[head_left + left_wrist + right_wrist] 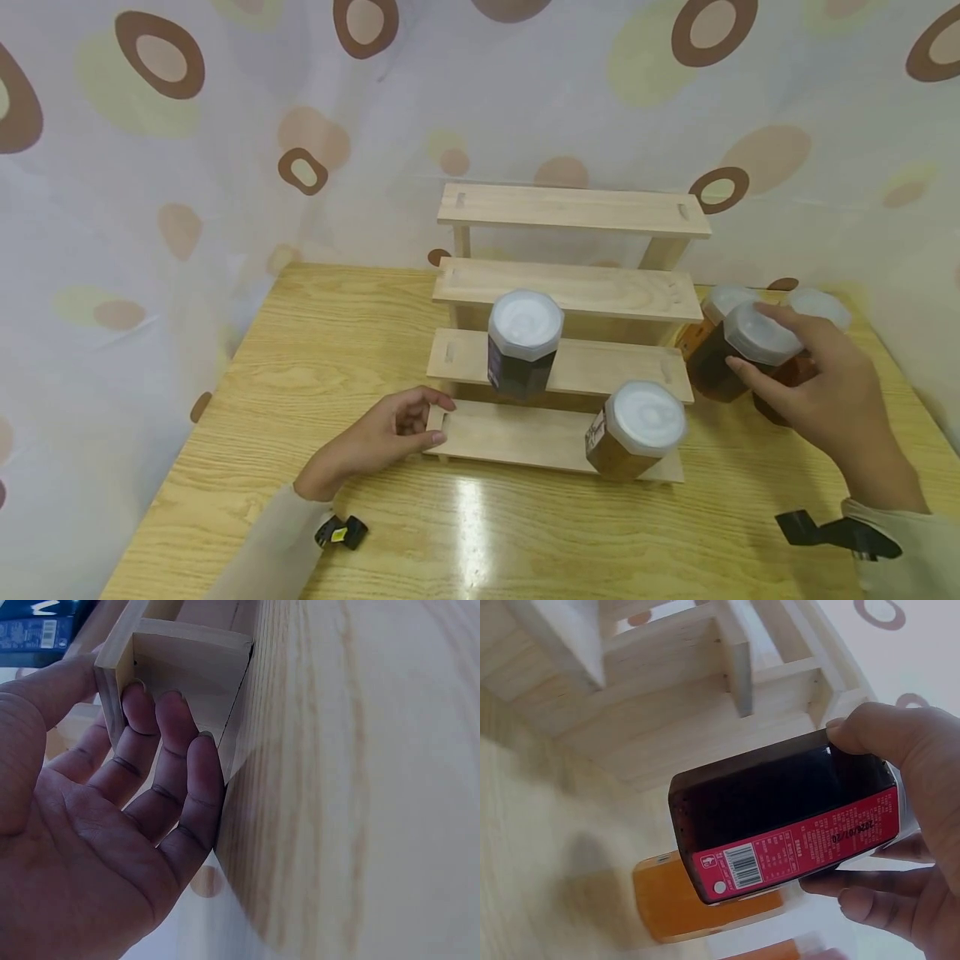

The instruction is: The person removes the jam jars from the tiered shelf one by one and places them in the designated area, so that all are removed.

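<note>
My right hand (840, 392) grips a dark-filled jar (716, 367) near its white lid, holding it tilted beside the rack's right end. Its red label (795, 844) with a barcode shows in the right wrist view. At the left, my left hand (382, 429) holds the end of the lowest board of a stepped wooden rack (510, 429), thumb on one side and fingers on the other. Another dark jar (521, 354) with a white lid stands on the second step from the bottom. An amber jar (630, 437) sits toward the right of the lowest step.
Behind the held jar, an orange jar (690, 337) and another white-lidded jar (821, 308) stand on the wood-grain table (337, 333). A patterned cloth (247, 150) hangs behind the rack. The two upper steps rise toward it.
</note>
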The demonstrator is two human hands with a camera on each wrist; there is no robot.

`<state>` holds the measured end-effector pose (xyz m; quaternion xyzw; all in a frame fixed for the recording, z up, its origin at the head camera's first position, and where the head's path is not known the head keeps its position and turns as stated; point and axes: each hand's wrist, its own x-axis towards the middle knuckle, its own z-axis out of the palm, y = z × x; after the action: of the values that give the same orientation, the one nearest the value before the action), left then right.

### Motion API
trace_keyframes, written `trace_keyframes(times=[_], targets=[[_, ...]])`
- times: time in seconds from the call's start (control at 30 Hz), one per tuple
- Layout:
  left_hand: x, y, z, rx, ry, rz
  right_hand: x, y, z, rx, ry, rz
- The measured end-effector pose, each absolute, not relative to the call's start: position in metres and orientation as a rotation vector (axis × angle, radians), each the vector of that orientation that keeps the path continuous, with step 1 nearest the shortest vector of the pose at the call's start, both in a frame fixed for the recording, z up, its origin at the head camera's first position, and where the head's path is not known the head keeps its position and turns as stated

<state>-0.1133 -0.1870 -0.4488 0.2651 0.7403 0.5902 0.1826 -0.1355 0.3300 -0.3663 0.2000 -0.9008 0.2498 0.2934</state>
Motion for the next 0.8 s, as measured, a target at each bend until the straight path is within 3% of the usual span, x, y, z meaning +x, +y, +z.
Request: trace_keyframes(times=[0.8], targets=[[-0.114,-0.188,-0.451,0.74,2.083,1.67,-0.139,0.334,-0.407,0.478,-2.403,0.759]])
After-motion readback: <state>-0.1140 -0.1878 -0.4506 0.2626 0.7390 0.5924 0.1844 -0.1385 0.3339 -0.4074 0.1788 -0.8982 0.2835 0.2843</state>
